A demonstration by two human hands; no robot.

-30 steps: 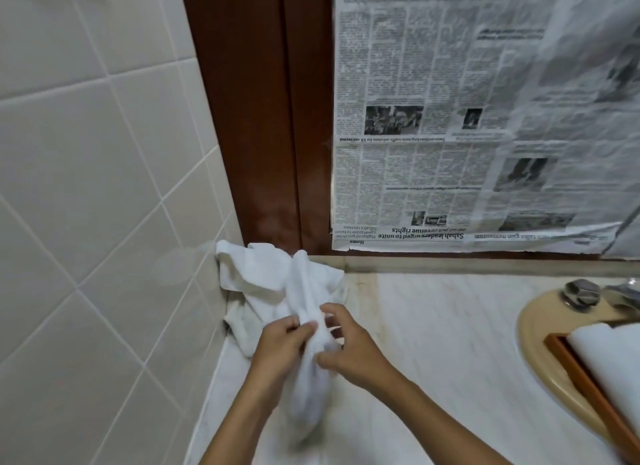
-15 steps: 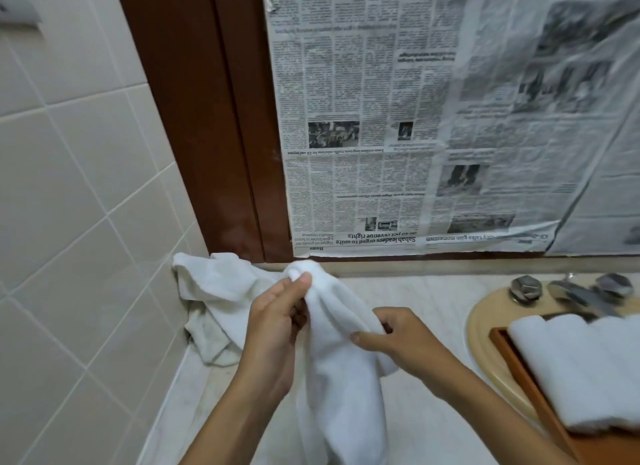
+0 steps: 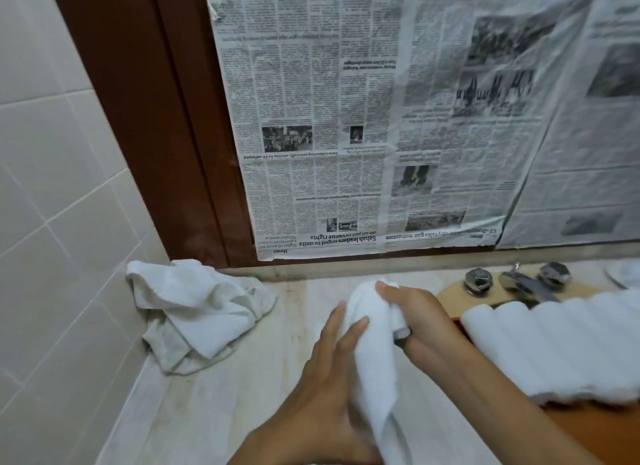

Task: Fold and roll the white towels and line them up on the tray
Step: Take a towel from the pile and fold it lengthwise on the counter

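Observation:
A white towel (image 3: 372,347) hangs above the marble counter between my hands. My right hand (image 3: 420,321) grips its top end, fingers curled round the cloth. My left hand (image 3: 332,364) lies flat against the towel's left side with straight fingers. Several rolled white towels (image 3: 554,347) lie side by side on the brown wooden tray (image 3: 602,433) at the right. A crumpled heap of white towels (image 3: 197,312) sits in the far left corner against the tiled wall.
The marble counter (image 3: 214,412) runs between the tiled left wall and the tray. A chrome tap with two knobs (image 3: 516,281) stands behind the tray on a tan basin rim. Newspaper covers the wall behind, beside a dark wooden frame.
The towel has been lifted away from the heap and carried right toward the tray. My left hand let go of its pinch and now lies flat on the cloth. My right hand moved up to the towel's top.

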